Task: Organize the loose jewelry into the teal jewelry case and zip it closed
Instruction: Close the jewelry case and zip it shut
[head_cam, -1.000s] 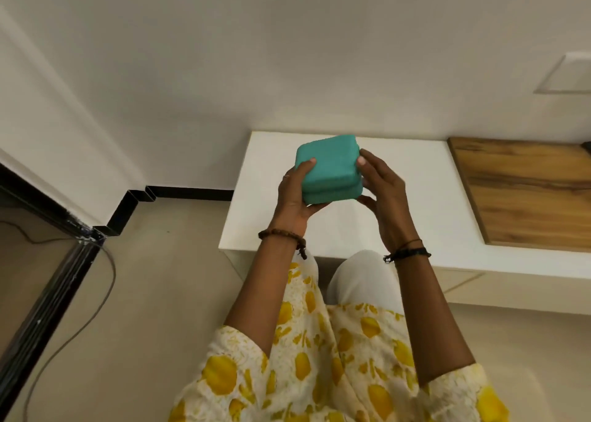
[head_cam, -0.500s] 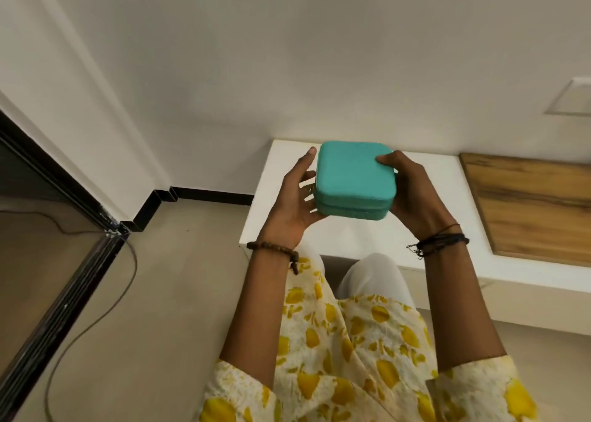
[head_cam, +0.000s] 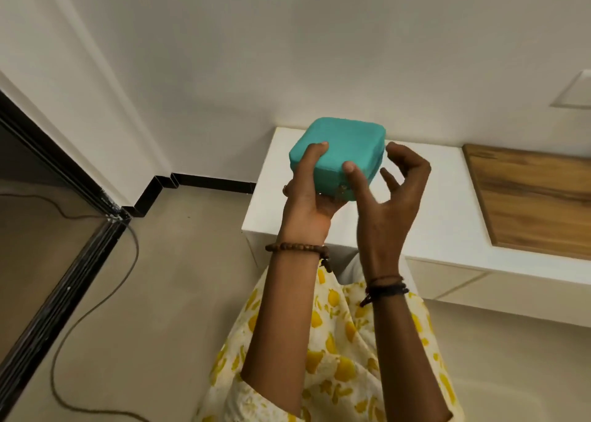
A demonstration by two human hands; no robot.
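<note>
Above the left end of the white tabletop [head_cam: 425, 217], the teal jewelry case [head_cam: 339, 156] is held up in the air, clear of the surface and tilted so its lid faces the camera. The left hand [head_cam: 307, 198] carries it: the palm cups the near lower corner from beneath while a finger lies up along the lid, so the fingers [head_cam: 315, 153] of this hand are closed around the case and bear its weight. The right hand [head_cam: 383, 204] is beside it with its fingers [head_cam: 406, 156] spread and curled, not clasping anything; only the thumb tip rests on the near edge of the lid, and the other fingers stand apart from the right wall of the case.

The case looks shut, with its seam running round the side and something small and glinting at the near corner, likely the zipper pull, though it is too blurred to be sure. Held this way, one hand steadies the case while the other is free to work the zipper, which I judge is the step in hand. Whether it is being opened or closed cannot be told. No loose jewelry shows on the tabletop; a wooden board [head_cam: 531, 198] lies toward its right end. A beaded bracelet [head_cam: 294, 248] circles the left wrist and dark thread bands [head_cam: 385, 289] the right.
</note>
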